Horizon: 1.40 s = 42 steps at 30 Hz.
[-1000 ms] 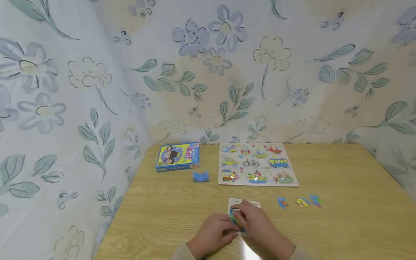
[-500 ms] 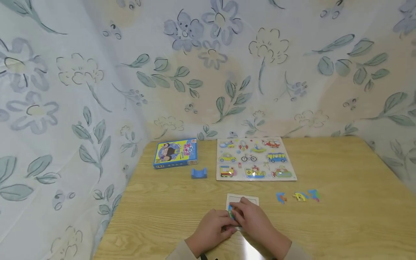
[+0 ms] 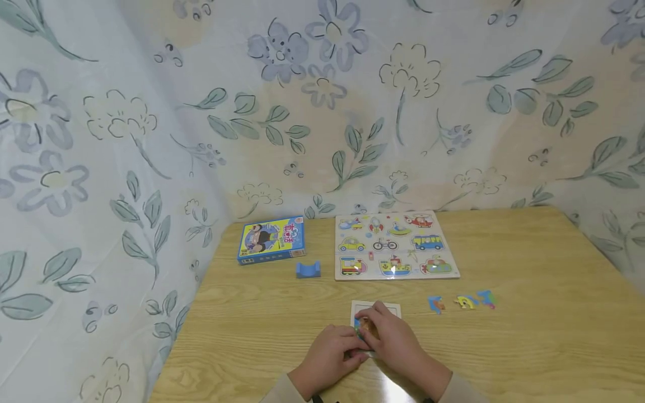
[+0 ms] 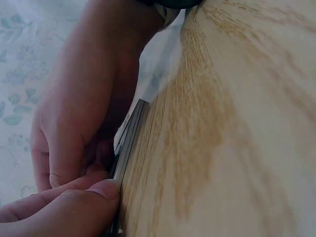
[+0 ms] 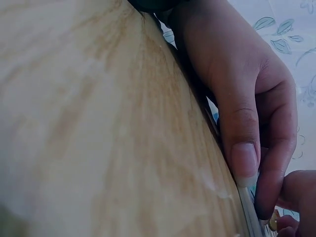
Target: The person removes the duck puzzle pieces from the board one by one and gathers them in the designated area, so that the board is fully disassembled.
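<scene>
A small jigsaw tray with a white frame lies near the front of the table, its blue, green and brown picture partly covered by fingers. My left hand grips its near left corner. In the right wrist view, the left thumb lies along the tray's edge, with a bent finger beside it. My right hand arches over the tray, thumb and index finger around a brown puzzle piece. The fingertips of both hands are close together. Three loose puzzle pieces, blue-orange, yellow and blue-green, lie to the right.
A larger vehicle puzzle board lies at the back. Left of it are a blue and yellow box and a small blue curved block. Floral cloth hangs behind the wooden table.
The right index finger has lifted slightly, and more of the brown piece shows beneath it. Both hands stay at the tray. The head view has tilted a little.
</scene>
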Each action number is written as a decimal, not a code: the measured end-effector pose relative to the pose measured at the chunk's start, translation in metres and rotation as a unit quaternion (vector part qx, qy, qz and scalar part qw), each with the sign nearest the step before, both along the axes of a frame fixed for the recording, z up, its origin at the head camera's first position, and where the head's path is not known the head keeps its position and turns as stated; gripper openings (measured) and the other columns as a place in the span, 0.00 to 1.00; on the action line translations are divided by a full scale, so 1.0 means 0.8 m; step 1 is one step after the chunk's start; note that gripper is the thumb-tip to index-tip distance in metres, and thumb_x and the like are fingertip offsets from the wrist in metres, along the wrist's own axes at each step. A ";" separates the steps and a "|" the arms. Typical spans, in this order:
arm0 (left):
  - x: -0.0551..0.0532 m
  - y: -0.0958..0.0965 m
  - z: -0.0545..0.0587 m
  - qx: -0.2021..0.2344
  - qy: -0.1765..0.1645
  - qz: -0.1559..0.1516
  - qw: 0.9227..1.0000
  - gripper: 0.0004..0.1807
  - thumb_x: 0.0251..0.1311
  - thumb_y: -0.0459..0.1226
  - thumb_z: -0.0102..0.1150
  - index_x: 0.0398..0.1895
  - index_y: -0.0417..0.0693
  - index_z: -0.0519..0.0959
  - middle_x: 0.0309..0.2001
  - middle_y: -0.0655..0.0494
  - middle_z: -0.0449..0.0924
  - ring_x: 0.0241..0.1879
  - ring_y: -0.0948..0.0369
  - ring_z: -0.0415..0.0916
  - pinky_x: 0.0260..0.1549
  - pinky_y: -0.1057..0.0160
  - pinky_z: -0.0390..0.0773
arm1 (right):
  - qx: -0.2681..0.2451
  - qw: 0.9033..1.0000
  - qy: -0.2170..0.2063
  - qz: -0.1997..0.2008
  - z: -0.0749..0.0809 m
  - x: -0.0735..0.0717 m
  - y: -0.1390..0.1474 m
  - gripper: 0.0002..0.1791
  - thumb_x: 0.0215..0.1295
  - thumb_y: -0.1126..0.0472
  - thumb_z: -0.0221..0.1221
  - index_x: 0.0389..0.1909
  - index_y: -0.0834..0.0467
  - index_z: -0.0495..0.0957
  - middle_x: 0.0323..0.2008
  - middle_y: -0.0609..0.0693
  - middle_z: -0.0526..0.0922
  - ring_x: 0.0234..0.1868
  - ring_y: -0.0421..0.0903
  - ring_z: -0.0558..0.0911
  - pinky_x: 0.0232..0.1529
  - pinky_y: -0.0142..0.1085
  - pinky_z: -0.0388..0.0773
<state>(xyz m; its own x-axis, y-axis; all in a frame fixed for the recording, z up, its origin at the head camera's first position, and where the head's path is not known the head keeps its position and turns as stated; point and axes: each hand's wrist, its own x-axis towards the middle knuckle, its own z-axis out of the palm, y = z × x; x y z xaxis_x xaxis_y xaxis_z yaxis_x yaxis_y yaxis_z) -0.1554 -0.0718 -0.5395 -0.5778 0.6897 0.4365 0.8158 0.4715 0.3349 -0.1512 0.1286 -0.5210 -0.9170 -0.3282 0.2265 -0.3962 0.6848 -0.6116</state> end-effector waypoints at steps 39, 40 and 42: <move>0.000 -0.002 0.002 0.006 -0.018 -0.011 1.000 0.08 0.65 0.41 0.73 0.46 0.58 0.91 0.31 0.72 0.78 0.31 0.77 0.64 0.35 0.78 0.60 | -0.042 0.997 -0.054 -0.034 0.003 -0.002 -0.001 0.09 0.72 0.61 0.66 0.42 0.47 0.75 0.24 0.36 0.74 0.22 0.33 0.69 0.25 0.33 0.68; 0.000 -0.002 0.002 0.008 -0.018 -0.012 1.000 0.08 0.65 0.41 0.73 0.46 0.57 0.91 0.31 0.71 0.78 0.31 0.77 0.65 0.36 0.78 0.60 | -0.040 0.997 -0.053 -0.033 0.002 -0.002 -0.001 0.09 0.72 0.61 0.66 0.42 0.47 0.75 0.24 0.35 0.74 0.22 0.33 0.69 0.25 0.33 0.68; -0.001 -0.001 0.001 0.010 -0.015 -0.013 1.000 0.08 0.64 0.41 0.74 0.45 0.57 0.91 0.31 0.71 0.78 0.32 0.77 0.65 0.36 0.77 0.61 | -0.034 0.998 -0.050 -0.031 0.002 -0.002 -0.002 0.08 0.72 0.60 0.66 0.43 0.47 0.76 0.23 0.35 0.73 0.21 0.33 0.69 0.24 0.33 0.68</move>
<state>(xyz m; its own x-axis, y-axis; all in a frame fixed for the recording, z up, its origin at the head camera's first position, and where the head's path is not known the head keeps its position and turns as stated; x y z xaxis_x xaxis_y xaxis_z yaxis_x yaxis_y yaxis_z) -0.1558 -0.0729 -0.5389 -0.5725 0.6962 0.4331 0.8174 0.4435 0.3676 -0.1526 0.1274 -0.5194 -0.9541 -0.2579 0.1525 -0.2894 0.6615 -0.6918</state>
